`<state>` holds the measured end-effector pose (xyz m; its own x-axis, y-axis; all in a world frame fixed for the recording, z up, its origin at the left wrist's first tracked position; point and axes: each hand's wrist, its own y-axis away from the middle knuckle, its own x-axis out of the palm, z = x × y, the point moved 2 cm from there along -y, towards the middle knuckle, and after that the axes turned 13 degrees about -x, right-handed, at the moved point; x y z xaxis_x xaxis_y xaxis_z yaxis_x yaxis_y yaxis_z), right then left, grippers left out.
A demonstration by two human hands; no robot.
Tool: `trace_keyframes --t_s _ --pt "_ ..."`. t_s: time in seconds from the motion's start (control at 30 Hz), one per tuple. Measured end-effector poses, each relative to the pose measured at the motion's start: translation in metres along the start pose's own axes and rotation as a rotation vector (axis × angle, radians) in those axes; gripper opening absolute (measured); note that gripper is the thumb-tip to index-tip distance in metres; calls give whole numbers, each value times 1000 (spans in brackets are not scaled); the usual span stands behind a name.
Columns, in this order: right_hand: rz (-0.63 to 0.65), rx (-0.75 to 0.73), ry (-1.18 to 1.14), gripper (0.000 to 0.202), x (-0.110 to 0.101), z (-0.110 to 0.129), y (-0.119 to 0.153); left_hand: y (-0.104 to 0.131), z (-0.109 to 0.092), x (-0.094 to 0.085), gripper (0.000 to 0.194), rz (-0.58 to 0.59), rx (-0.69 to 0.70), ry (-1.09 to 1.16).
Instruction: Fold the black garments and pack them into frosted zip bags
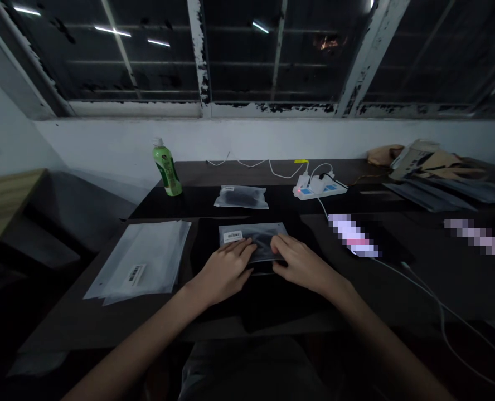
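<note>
A translucent plastic bag (pixel 253 229) with a barcode label lies in front of me on black cloth (pixel 268 306). My left hand (pixel 227 270) rests on the bag's lower left, just below the label, with its fingers apart. At the bag's lower right edge, my right hand (pixel 300 263) is closed on the bag, its fingers curled and its thumb below. Farther back lies a second translucent bag (pixel 242 197) with something dark inside. To the left is a stack of flat translucent bags (pixel 147 259), the top one with a barcode label.
A green bottle (pixel 168 170) stands at the back left. A white power strip (pixel 320 189) with plugs and cables sits at the back right. Right of my hands is a lit, pixelated phone (pixel 353 236); more flat bags (pixel 431 195) lie beyond it.
</note>
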<state>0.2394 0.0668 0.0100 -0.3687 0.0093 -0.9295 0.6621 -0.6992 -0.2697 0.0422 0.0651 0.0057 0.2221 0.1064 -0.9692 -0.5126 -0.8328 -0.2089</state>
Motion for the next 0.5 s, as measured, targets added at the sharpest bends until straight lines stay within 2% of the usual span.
trace_keyframes --t_s 0.2,0.3,0.43,0.5 --pt "-55 89 133 24 1 10 -14 -9 -9 -8 24 -148 -51 -124" --pt "-23 167 195 25 9 15 -16 -11 -10 -7 23 -220 -83 -166" --pt "-34 107 75 17 5 11 2 -8 1 -2 26 -234 -80 -201" --pt "-64 74 -56 30 -5 2 21 -3 7 -2 26 -220 -34 -159"
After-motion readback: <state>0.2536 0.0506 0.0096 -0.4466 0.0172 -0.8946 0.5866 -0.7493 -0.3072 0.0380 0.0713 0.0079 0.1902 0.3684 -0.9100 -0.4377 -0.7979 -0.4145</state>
